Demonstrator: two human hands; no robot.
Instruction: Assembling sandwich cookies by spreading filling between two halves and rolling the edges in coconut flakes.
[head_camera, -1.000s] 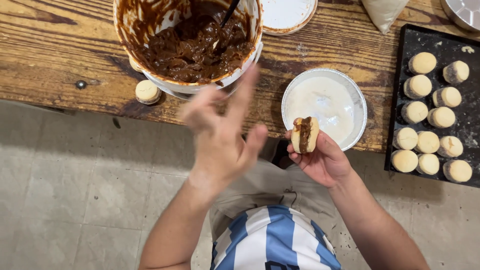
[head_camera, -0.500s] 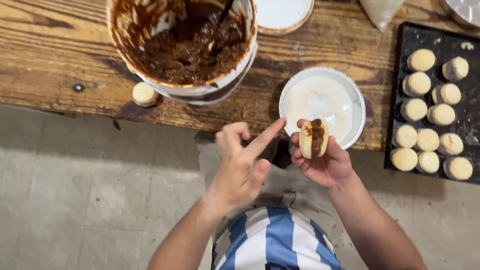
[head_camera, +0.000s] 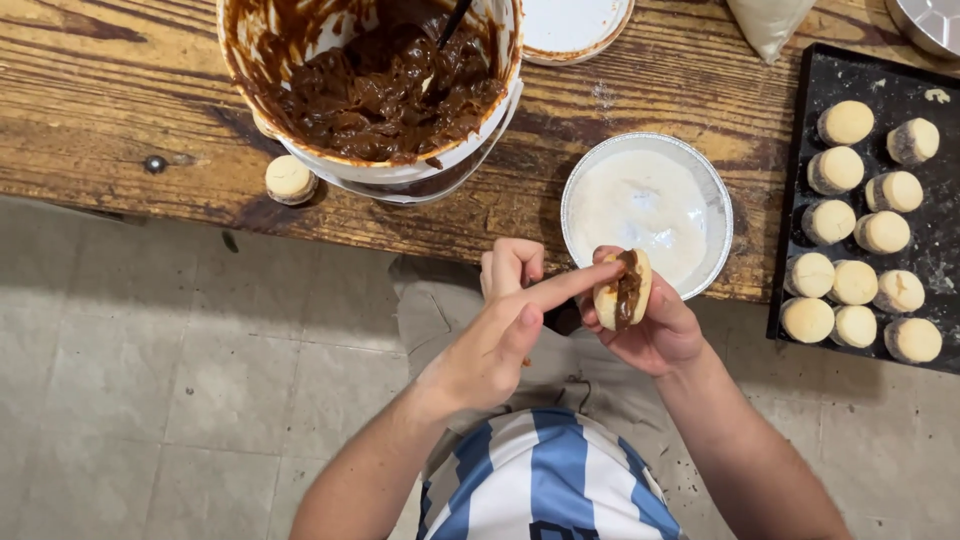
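Head view is showing my right hand (head_camera: 655, 330) cupping a filled sandwich cookie (head_camera: 624, 289) just off the worktop (head_camera: 120, 90) edge, below the foil dish of white coating (head_camera: 645, 212); that grip is closing round its lower half, thumb side hidden; my left hand (head_camera: 500, 335) is holding nothing, three fingers curling in and the forefinger (head_camera: 570, 284) reaching out to touch the brown filling at the seam. I am judging the cookie light, crumbly and easily crushed, the filling soft and sticky, so the flat faces are the place to hold, lightly, not the smeared rim. The bucket of brown spread (head_camera: 375, 85) is running out of frame at the top, its utensil (head_camera: 455, 20) mostly cut off; one lone cookie (head_camera: 290, 179) is sitting beside it; the tray of finished cookies (head_camera: 820, 70) is being clipped at the right edge.
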